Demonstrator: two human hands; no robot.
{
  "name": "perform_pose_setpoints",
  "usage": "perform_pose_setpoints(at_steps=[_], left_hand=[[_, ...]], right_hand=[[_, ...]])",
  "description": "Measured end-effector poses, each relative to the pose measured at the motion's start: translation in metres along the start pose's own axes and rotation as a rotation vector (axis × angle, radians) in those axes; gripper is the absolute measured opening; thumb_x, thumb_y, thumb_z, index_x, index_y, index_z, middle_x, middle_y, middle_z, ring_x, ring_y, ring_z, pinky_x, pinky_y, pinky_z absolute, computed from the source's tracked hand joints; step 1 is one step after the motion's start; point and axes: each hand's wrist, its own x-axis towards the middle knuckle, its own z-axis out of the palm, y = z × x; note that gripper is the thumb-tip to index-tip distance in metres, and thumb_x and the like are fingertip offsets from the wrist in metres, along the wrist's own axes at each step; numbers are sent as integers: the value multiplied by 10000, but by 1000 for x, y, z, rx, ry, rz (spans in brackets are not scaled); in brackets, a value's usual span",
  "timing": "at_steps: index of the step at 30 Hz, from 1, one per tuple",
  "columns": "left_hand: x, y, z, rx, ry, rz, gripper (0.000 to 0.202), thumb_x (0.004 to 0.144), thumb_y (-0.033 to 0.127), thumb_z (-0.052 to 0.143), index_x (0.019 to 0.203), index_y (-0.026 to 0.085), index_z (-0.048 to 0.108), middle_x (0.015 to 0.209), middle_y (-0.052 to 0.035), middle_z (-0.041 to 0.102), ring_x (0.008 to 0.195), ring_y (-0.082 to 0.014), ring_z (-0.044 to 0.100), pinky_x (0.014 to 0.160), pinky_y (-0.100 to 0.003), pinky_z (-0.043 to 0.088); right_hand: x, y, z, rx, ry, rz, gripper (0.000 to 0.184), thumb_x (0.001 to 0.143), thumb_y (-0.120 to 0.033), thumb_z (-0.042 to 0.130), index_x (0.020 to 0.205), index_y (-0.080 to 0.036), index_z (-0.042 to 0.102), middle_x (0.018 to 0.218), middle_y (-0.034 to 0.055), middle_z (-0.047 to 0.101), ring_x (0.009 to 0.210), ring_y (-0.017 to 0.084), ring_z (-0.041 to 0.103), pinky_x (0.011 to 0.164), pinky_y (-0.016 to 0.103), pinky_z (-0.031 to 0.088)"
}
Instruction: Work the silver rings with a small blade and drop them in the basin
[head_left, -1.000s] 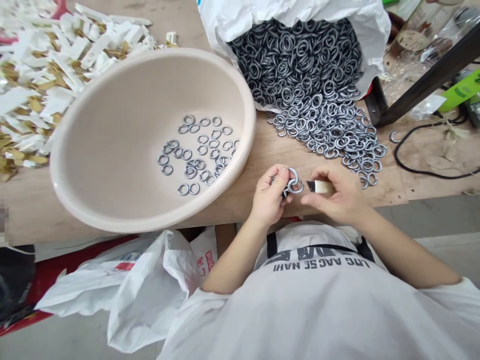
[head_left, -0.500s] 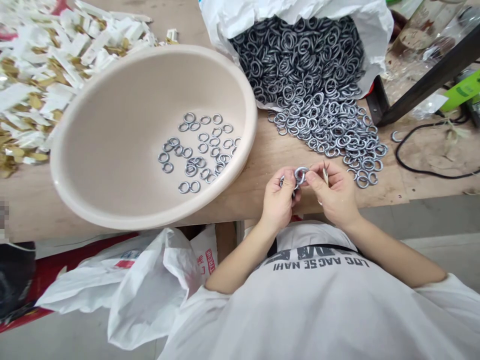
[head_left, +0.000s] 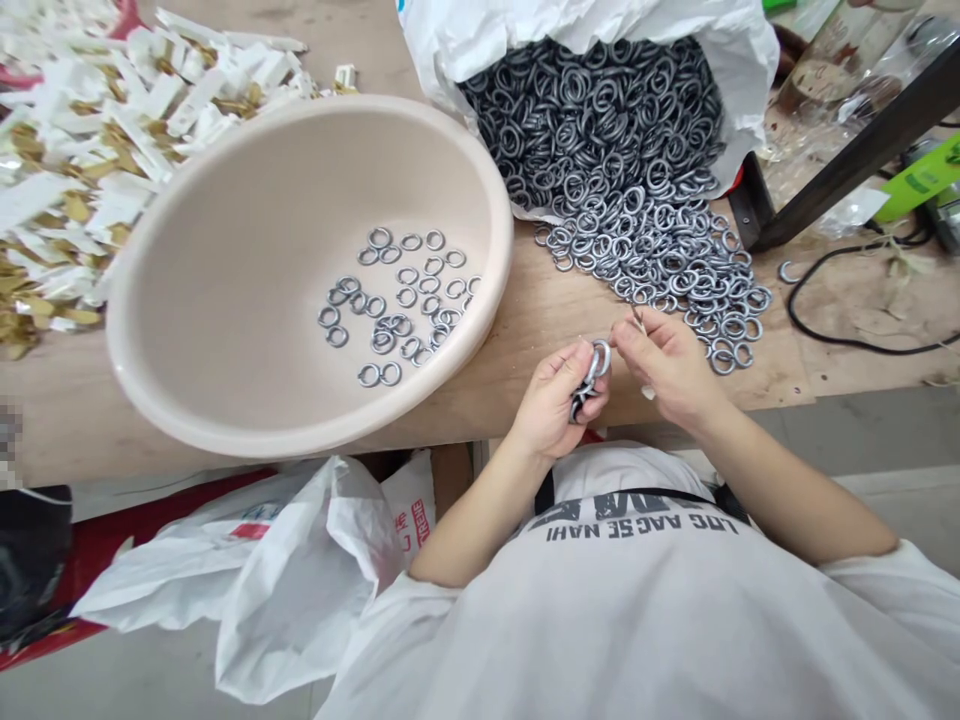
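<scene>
**Small knife [head_left: 638, 320] swung tip-up beside the rings [head_left: 583, 400]**

The right hand [head_left: 667, 365] has turned the knife from flat to upright, pinching it in its fingers, just beside the linked steel rings clenched in the left hand [head_left: 555, 400]. A beige plastic basin [head_left: 502, 240] sits at ten o'clock, a white sack [head_left: 742, 110] spilling more rings at twelve.

Room for my 2 hands, left hand [head_left: 559, 400] and right hand [head_left: 664, 365], above the workbench [head_left: 525, 340], rim of the beige plastic basin [head_left: 225, 270] blocking the way left, spilled steel rings [head_left: 675, 250] just beyond my right hand, a strip of wood between basin and rings leading forward
</scene>
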Motion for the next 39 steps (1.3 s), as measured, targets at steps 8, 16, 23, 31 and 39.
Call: perform_pose_setpoints(at_steps=[8, 16, 23, 31, 39], left_hand=[[2, 0, 0, -124, 26, -92, 437, 831, 520, 777, 776, 156, 542, 591, 53, 494, 391, -22, 386, 357, -130, 223], [1, 0, 4, -144, -21, -91, 419, 838, 496, 781, 783, 150, 553, 588, 52, 504, 401, -20, 399, 365, -122, 247], [2, 0, 7, -171, -20, -106, 409, 839, 476, 785, 776, 154, 541, 593, 51, 507, 402, -20, 399, 358, -117, 254], [-2, -4, 6, -94, -44, -65, 429, 822, 491, 795, 740, 148, 551, 605, 38, 492, 408, -20, 386, 375, -134, 243], [-1, -3, 1, 14, -24, -20, 445, 796, 488, 824, 724, 138, 558, 630, 31, 499, 441, -12, 380, 396, -134, 239]], right_hand=[[-18, -15, -6, -719, -140, -359, 345, 1034, -446, 511, 777, -218, 532, 710, 0, 553, 641, 138, 484, 607, 307, 327], [-16, -12, -5, -709, -132, -393, 357, 1035, -403, 525, 734, -222, 459, 664, -25, 486, 593, 119, 448, 587, 299, 299], [-18, -10, -6, -699, -116, -387, 353, 1035, -432, 519, 751, -223, 493, 668, -20, 507, 597, 122, 467, 582, 294, 313], [-6, 0, -15, -675, -50, -266, 459, 1040, -505, 488, 683, -219, 457, 615, -32, 481, 567, 115, 431, 562, 299, 275], [-4, 4, -17, -413, 20, -264, 351, 979, -567, 588, 1041, -232, 670, 928, 25, 685, 827, 173, 611, 753, 319, 459]])
